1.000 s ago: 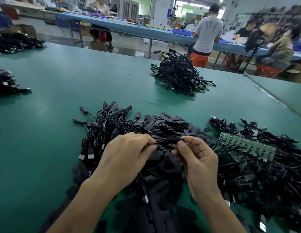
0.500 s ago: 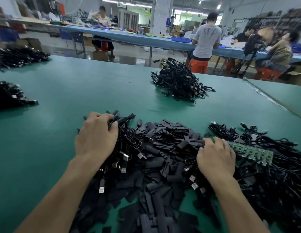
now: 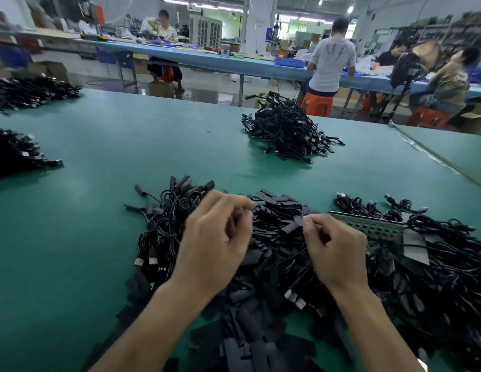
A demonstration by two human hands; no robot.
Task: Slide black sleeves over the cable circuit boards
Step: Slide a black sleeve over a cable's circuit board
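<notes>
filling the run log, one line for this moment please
left hand: curled over sleeve pile | right hand: curled beside board panel | holds: unclear

The single view comes from a camera worn on the person's head, facing forward and tilted down across a green table (image 3: 99,146). Its wide angle bows the table's far edge. It sits close to the work: both forearms enter from the bottom edge, and the left hand (image 3: 215,245) and right hand (image 3: 336,253) fill the lower centre above the black sleeves (image 3: 277,218). Higher in the frame lies a cable pile (image 3: 285,130), and a blue workbench (image 3: 196,56) crosses the top.
</notes>
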